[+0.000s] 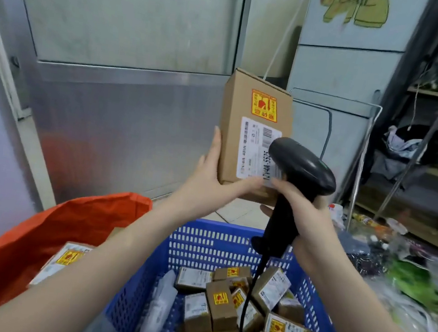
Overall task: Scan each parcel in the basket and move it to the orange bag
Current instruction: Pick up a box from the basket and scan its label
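Hands are reaching out over the blue basket (201, 240). The left hand (210, 176) is holding a brown box (256, 109) up in the air, thumb on the front by the white label (254, 148) and fingers up along the left side. The box is standing tall, with a red and yellow sticker (264, 105) near its top. The right hand (309, 218) is gripping the handle of a black scanner (300, 169), fingers curled tight around it. The scanner's head is pointing at the label, very close to it. Its cord (250, 297) is hanging down into the basket. More small boxes (220, 306) are lying in the basket. The orange bag (18, 244) is sitting just left of the basket, with one box (64, 259) in it.
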A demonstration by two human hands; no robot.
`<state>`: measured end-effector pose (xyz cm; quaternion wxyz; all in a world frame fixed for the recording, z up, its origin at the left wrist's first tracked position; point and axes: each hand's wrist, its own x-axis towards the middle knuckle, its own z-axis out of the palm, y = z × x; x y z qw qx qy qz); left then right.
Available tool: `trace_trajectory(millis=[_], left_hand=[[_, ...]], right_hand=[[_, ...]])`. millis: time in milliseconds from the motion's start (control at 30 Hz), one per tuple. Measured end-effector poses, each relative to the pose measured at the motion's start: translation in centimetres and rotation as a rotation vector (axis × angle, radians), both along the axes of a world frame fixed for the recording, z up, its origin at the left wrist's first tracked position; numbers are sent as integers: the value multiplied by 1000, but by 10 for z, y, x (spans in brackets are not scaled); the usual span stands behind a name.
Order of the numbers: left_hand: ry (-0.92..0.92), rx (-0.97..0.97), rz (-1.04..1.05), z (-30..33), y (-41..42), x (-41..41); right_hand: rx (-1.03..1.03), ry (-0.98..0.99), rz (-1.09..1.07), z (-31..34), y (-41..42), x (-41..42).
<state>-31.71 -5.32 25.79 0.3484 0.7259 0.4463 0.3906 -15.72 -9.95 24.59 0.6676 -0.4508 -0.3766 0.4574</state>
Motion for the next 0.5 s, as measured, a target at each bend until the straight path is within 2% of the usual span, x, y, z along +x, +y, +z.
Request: trace_trajectory(millis=[133,333,500], left_hand=[[-194,99,-8,8,-6,0],[-519,56,177,19,3,-13],[-469,87,225,8,-2,-11]], right_hand=[[-4,-125,58,3,-2,4],[42,-342,51,4,-7,13],[-25,-324,12,0,-7,19]])
